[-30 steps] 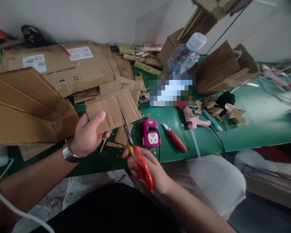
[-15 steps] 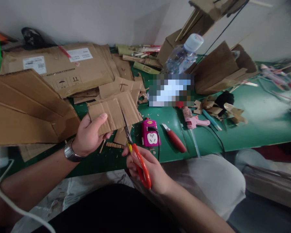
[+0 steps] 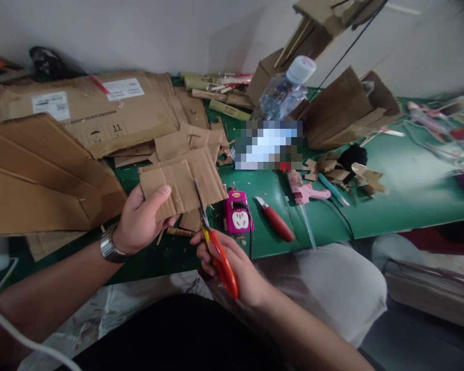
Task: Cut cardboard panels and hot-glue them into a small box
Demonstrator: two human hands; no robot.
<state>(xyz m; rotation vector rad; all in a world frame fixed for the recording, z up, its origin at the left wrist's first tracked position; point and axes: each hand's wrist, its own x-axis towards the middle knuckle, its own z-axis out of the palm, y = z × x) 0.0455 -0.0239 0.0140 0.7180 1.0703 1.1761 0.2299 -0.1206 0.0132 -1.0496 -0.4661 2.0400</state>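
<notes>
My left hand pinches a piece of corrugated cardboard by its left side, thumb on top and fingers underneath. In my right hand is a pair of scissors with orange and yellow handles, my fingers wrapped round them. The scissor blades point up and away from me and lie across the cardboard right of its middle. Below the cardboard, loose scraps lie on the green table. Just right of the scissors stands a magenta socket block with a black plug in it.
A red-handled knife and a pink glue gun lie to the right. Behind them stand a plastic bottle and an open cardboard box. A large folded cardboard sheet and another box fill the left.
The scissor handles have come closer together, and the blades have closed along the cardboard. My left hand keeps its hold. The whole view has shifted slightly.
</notes>
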